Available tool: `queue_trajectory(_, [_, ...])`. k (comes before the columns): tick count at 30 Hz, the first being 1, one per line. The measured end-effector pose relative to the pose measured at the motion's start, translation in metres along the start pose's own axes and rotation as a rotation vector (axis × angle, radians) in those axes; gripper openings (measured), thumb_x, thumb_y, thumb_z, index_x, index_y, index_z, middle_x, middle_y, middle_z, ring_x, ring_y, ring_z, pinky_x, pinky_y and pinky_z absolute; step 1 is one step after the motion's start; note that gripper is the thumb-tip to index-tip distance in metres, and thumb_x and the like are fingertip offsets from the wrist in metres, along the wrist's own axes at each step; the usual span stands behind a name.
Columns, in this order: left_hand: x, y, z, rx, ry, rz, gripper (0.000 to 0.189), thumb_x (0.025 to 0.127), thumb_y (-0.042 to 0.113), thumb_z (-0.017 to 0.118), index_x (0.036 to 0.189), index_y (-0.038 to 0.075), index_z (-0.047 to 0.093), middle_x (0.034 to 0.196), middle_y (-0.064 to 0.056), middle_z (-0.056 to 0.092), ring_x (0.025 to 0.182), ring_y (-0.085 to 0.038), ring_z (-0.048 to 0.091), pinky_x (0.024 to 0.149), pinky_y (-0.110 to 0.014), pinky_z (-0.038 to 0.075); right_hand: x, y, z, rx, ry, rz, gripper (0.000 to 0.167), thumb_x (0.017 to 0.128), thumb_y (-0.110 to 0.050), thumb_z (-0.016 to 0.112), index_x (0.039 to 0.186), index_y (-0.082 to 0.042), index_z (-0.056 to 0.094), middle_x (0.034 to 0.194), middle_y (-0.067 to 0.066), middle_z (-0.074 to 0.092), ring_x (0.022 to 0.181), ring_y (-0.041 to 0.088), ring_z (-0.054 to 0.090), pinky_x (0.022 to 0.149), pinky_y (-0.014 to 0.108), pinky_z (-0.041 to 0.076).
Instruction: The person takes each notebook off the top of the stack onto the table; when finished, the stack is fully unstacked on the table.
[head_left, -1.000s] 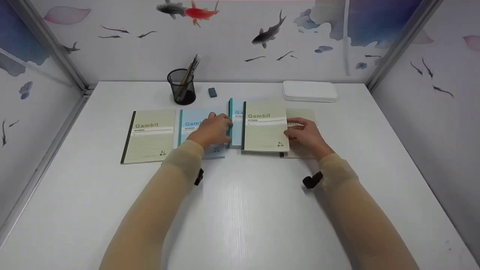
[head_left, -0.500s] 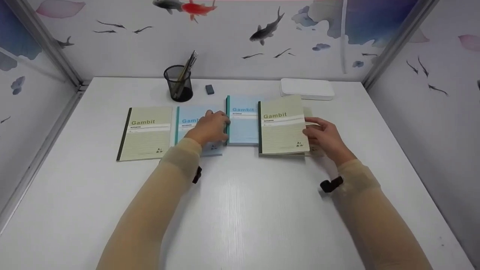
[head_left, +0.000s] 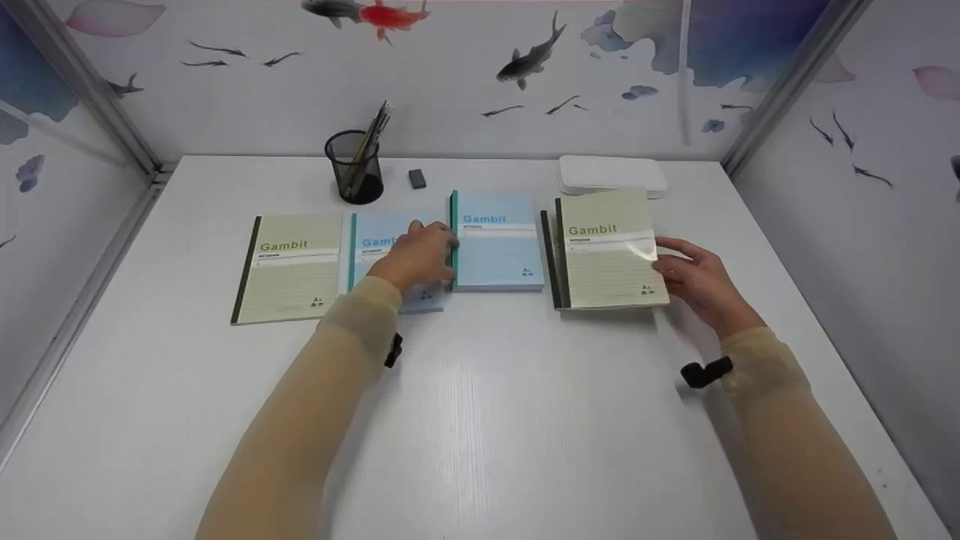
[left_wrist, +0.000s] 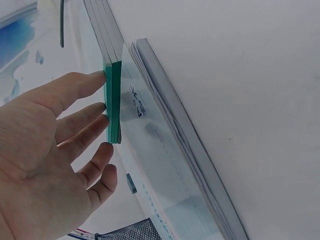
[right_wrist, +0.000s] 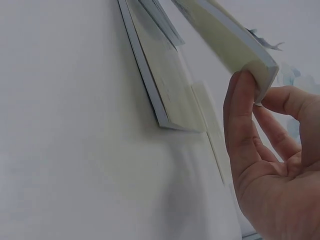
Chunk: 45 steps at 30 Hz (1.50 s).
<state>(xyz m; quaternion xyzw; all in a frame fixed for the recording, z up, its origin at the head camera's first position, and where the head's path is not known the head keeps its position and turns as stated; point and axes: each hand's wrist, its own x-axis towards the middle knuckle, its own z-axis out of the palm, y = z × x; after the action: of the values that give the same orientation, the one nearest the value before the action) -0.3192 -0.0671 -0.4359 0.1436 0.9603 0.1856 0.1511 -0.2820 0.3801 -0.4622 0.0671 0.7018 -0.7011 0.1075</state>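
Notebook [head_left: 611,259], right edge pinched in right hand [head_left: 701,285].

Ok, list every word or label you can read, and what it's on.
"Gambit": far-left green notebook
"Gam", rest behind the left hand: left blue notebook
"Gambit": top of the middle blue stack
"Gambit": held green notebook, in the right hand
Smaller cover print: too small or blurred to read.

My left hand [head_left: 416,257] hides part of the flat blue notebook [head_left: 366,261], and the raised green notebook [head_left: 611,262] in my right hand [head_left: 699,279] covers most of the lower green notebook [head_left: 550,259]. Some fine print [head_left: 649,292] is too small to read. My left wrist view's bottom edge crops the mesh pen cup [left_wrist: 132,232].
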Motion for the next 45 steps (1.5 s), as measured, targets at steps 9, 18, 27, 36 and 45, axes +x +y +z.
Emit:
queue_trajectory(9, [-0.003, 0.002, -0.003, -0.068, -0.003, -0.041, 0.059, 0.094, 0.027, 0.076, 0.148, 0.016, 0.055, 0.155, -0.002, 0.044, 0.135, -0.028, 0.041, 0.116, -0.046, 0.04, -0.011, -0.007, -0.045, 0.024, 0.049, 0.057, 0.058, 0.098, -0.009, 0.07, 0.151, -0.012, 0.044, 0.104, -0.008, 0.076, 0.091, 0.007, 0.073, 0.077, 0.023, 0.059])
queue_trajectory(18, [-0.004, 0.002, -0.003, -0.091, -0.001, -0.038, 0.058, 0.093, 0.025, 0.077, 0.147, 0.015, 0.055, 0.149, -0.003, 0.047, 0.129, -0.027, 0.044, 0.113, -0.046, 0.042, -0.018, -0.006, -0.09, 0.017, 0.097, 0.1, 0.054, 0.098, -0.009, 0.07, 0.146, -0.018, 0.047, 0.101, -0.012, 0.073, 0.089, 0.006, 0.071, 0.076, 0.022, 0.058])
queue_trajectory(27, [-0.001, 0.002, -0.003, -0.054, -0.011, -0.03, 0.058, 0.094, 0.023, 0.075, 0.147, 0.013, 0.055, 0.148, -0.004, 0.048, 0.126, -0.028, 0.043, 0.111, -0.048, 0.042, -0.021, -0.008, -0.114, -0.052, 0.099, 0.14, 0.052, 0.1, -0.011, 0.067, 0.147, -0.019, 0.046, 0.099, -0.014, 0.071, 0.088, 0.005, 0.07, 0.076, 0.022, 0.058])
queue_trajectory(36, [-0.002, 0.005, -0.001, -0.058, -0.008, -0.046, 0.058, 0.094, 0.024, 0.075, 0.147, 0.014, 0.055, 0.143, -0.004, 0.049, 0.124, -0.026, 0.044, 0.11, -0.047, 0.043, -0.017, 0.003, -0.12, -0.381, 0.11, 0.126, 0.07, 0.102, -0.023, 0.066, 0.162, -0.011, 0.03, 0.097, -0.024, 0.068, 0.09, -0.003, 0.066, 0.078, 0.019, 0.057])
queue_trajectory(45, [-0.005, 0.007, -0.003, -0.077, -0.007, -0.062, 0.059, 0.094, 0.024, 0.076, 0.148, 0.015, 0.054, 0.144, -0.005, 0.048, 0.126, -0.027, 0.045, 0.113, -0.047, 0.042, -0.015, 0.001, -0.112, -0.886, 0.092, 0.061, 0.069, 0.098, -0.044, 0.069, 0.152, -0.006, 0.049, 0.143, 0.026, 0.049, 0.117, 0.029, 0.055, 0.076, 0.018, 0.048])
